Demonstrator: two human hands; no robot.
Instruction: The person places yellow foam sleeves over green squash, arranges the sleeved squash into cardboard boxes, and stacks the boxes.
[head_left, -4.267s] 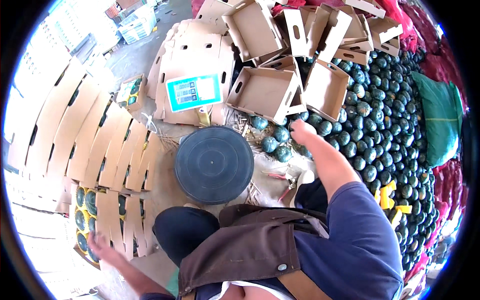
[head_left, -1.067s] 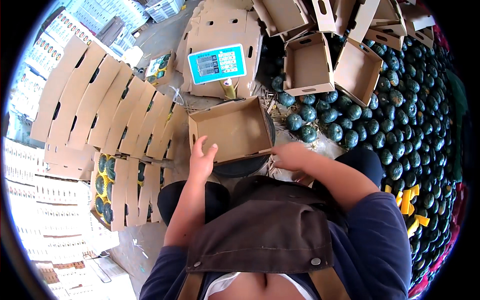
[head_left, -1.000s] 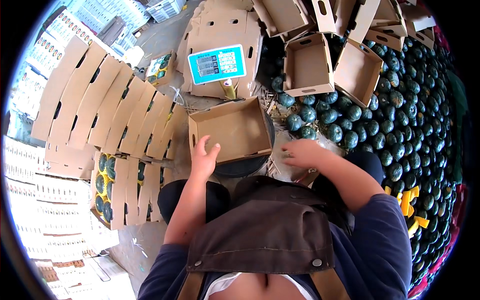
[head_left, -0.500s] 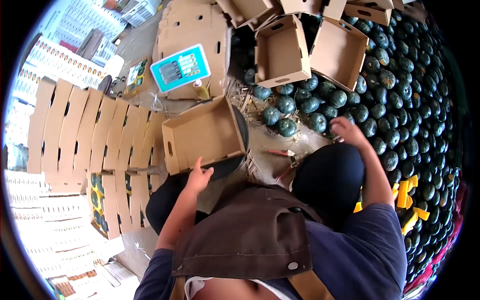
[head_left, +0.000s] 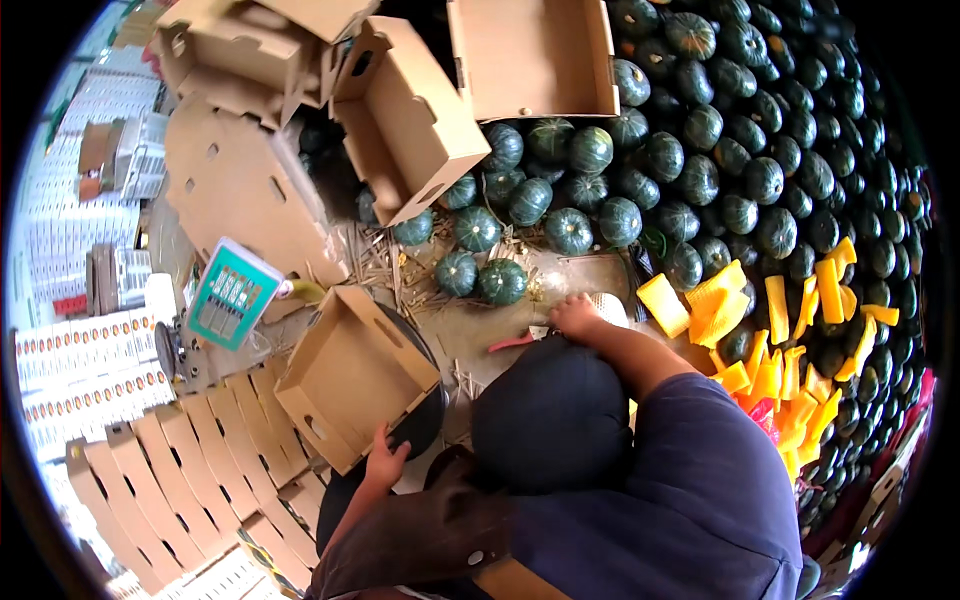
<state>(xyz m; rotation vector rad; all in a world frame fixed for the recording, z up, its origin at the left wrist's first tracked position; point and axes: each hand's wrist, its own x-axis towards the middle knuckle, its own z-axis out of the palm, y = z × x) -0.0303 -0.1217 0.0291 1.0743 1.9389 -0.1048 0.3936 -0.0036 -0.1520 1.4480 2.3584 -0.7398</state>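
An open cardboard box [head_left: 345, 375] rests tilted on a dark round support [head_left: 425, 425] at my left. My left hand [head_left: 383, 462] is at its near edge, thumb and forefinger apart, fingertips at the rim. Past my knee, my right hand [head_left: 577, 316] hangs low with its fingers loosely bent, and I see nothing held in it. Shears with red handles [head_left: 513, 343] lie on the floor just left of that hand. A whitish textured thing [head_left: 609, 306] shows beside the wrist; its kind is unclear. Dark green pumpkins [head_left: 502, 282] sit on the ground beyond.
More pumpkins [head_left: 700, 178] are heaped across the right. Yellow foam nets [head_left: 718, 305] lie among them. Empty cardboard boxes [head_left: 410, 125] stand at the far side, near a flattened cardboard sheet [head_left: 245, 190]. A teal-and-white scale-like panel [head_left: 235, 295] and stacked boxes [head_left: 165, 480] are at left.
The view has swung right, bringing more yellow nets into sight. My right hand has moved from beside the pumpkins to near the shears and whitish thing. My left hand stays at the box's edge.
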